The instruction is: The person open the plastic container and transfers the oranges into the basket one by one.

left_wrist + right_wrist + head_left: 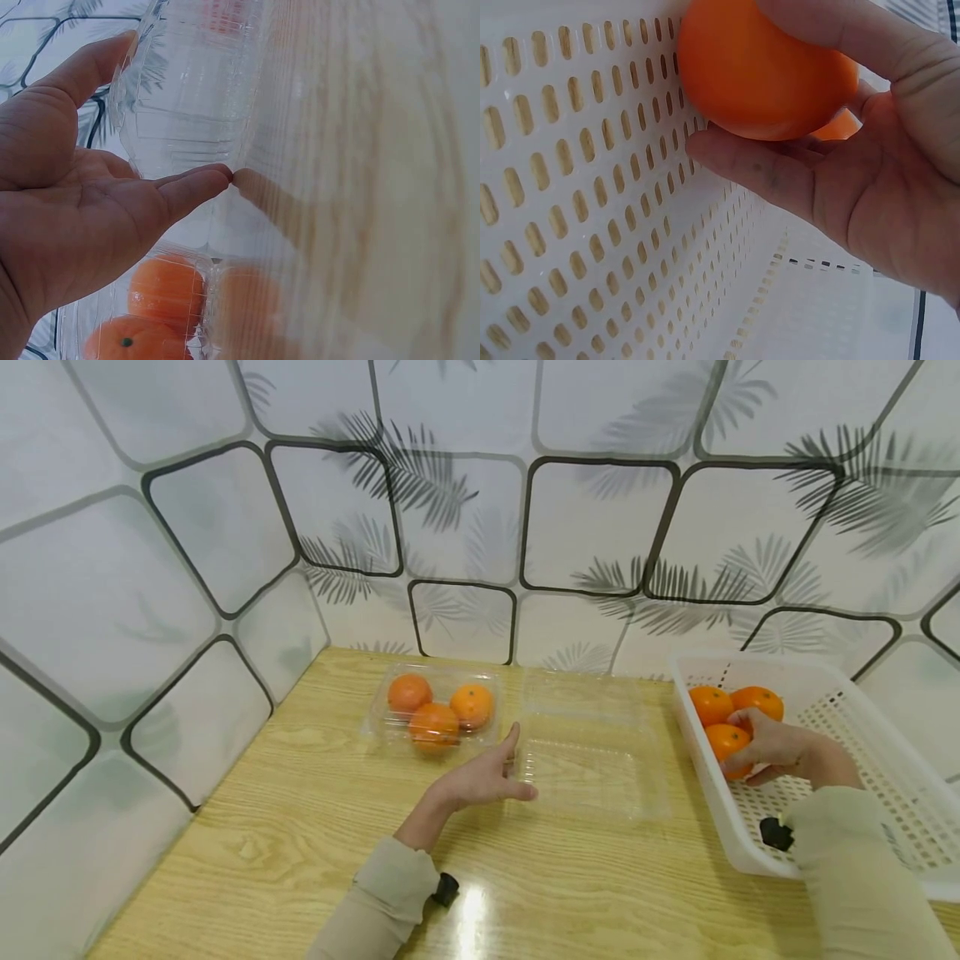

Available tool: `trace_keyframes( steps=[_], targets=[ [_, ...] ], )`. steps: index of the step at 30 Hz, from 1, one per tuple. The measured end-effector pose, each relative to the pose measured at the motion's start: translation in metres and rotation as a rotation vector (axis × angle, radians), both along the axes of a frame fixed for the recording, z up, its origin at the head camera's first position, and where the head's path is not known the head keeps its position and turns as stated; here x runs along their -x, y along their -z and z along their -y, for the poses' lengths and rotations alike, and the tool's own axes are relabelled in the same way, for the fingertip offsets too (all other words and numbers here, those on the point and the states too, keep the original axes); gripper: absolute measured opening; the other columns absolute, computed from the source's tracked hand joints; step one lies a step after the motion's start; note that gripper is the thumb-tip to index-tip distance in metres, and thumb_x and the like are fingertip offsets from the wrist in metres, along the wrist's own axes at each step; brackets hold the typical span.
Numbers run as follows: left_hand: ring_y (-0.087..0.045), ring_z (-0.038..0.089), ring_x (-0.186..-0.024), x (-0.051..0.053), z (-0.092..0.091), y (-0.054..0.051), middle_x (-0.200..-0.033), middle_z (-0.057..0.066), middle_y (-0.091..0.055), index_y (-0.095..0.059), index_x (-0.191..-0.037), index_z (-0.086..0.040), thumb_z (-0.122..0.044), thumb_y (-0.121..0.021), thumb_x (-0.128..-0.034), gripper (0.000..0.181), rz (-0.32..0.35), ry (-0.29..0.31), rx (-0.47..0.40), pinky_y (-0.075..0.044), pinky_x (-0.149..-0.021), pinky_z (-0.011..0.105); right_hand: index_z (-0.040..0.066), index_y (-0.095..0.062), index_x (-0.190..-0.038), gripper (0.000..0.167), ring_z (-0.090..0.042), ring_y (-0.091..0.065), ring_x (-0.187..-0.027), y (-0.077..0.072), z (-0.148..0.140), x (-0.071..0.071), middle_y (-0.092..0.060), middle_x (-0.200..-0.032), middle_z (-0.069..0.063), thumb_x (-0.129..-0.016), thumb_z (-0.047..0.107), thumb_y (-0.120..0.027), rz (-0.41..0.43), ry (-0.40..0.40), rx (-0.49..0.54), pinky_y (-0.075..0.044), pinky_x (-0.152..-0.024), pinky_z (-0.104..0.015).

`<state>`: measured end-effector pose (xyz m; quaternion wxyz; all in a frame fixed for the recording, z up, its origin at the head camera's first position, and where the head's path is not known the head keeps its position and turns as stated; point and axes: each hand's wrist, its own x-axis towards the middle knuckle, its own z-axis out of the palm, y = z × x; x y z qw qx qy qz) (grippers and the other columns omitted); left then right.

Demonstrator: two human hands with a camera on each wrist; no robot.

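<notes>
In the head view my right hand reaches into the white basket and grips an orange fruit; two more lie behind it. The right wrist view has thumb and fingers round that fruit, close to the basket's slotted wall. My left hand touches the left edge of an open, empty clear plastic box, thumb and fingers spread. In the left wrist view the hand is beside the clear box, with its fingertips at the table.
A clear box with three orange fruits stands on the wooden table, left of the open box and near the back wall. The patterned wall bounds the table behind and on the left.
</notes>
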<state>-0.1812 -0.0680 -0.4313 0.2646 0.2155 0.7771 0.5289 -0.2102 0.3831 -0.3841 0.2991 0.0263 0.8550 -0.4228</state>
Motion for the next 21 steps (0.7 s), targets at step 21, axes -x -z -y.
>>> trace_keyframes(
  steps=[21],
  targets=[
    [-0.027,0.04,-0.145,-0.0001,0.0007,-0.0002,-0.165,0.018,-0.004,0.01,-0.159,-0.015,-0.024,-0.074,-0.0909,0.109,-0.001,0.008,-0.01,-0.035,-0.113,0.045,-0.011,0.013,-0.147,0.114,-0.046,-0.039,-0.123,-0.001,-0.0021,0.0003,0.002,-0.147,-0.04,-0.084,0.019,-0.077,0.029,0.002,-0.051,-0.055,-0.086,-0.047]
  ],
)
